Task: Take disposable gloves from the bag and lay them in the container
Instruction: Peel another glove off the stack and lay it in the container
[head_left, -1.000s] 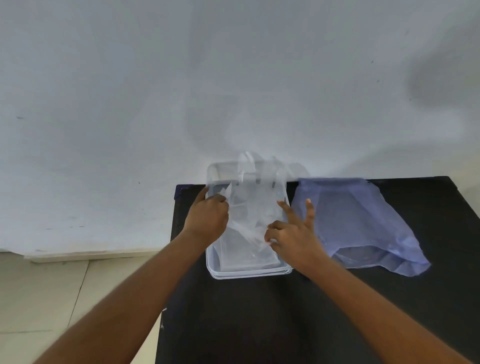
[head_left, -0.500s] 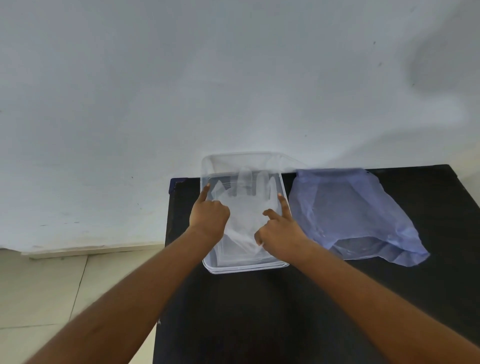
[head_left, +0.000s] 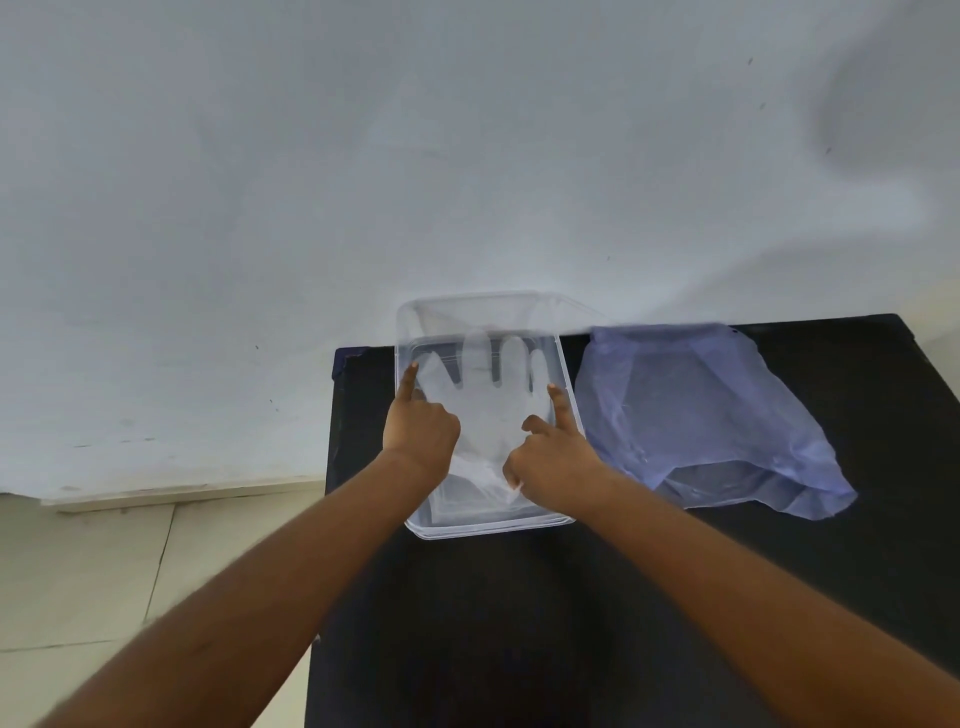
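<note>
White wall (head_left: 467, 156) across the whole upper view; pale tiled floor (head_left: 78, 571) at lower left. Black table (head_left: 779, 597) filling the lower right, back edge against the wall. Thin bluish plastic bag (head_left: 701, 415) lying crumpled and flat on the table, just right of the container, mouth toward the near side. Clear rectangular container (head_left: 488, 527) at the table's back left, far end against the wall. Inside it, one translucent disposable glove (head_left: 488, 400) spread flat on the bottom, fingers pointing toward the wall, cuff bunched at the near end between the two hands. Left hand (head_left: 418, 434) over the container's left side, index finger stretched out along the left wall, other fingers curled under; grasping nothing visible. Right hand (head_left: 550, 460) over the right side, index finger extended along the right wall, thumb out, remaining fingers curled down at the cuff; whether pinching the cuff or only pressing it, cannot tell
</note>
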